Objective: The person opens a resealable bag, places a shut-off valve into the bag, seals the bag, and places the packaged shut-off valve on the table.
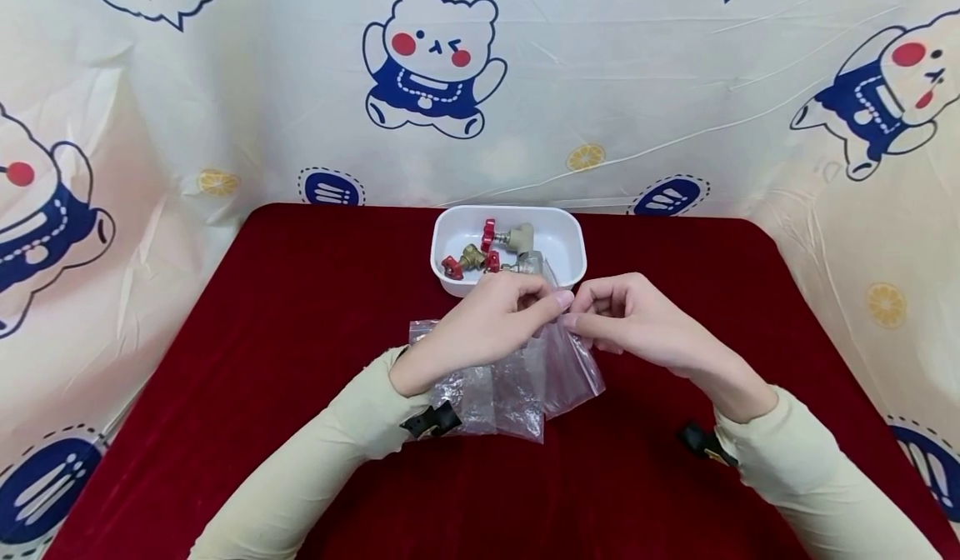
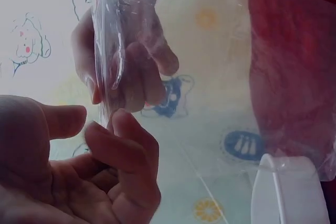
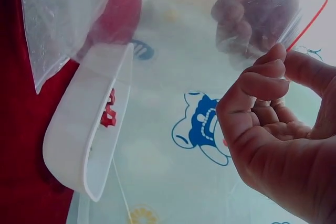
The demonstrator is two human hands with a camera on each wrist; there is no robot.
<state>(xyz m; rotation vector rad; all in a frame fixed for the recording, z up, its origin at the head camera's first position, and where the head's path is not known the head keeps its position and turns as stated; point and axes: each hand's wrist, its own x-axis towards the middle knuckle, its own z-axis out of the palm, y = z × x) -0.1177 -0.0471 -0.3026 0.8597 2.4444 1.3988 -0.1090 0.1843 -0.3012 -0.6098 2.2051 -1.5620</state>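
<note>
Over the red surface I log 1 clear bag — left grip and right grip pinching its edge — beyond, 1 white tub holding 3 red-handled valves.

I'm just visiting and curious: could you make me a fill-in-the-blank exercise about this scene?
1. The right hand pinches a clear bag made of ____.
2. The tray is ____.
3. The valve handles in it are ____.
4. The middle bear on the backdrop wears ____ clothing.

Missing words: plastic; white; red; blue.
</note>
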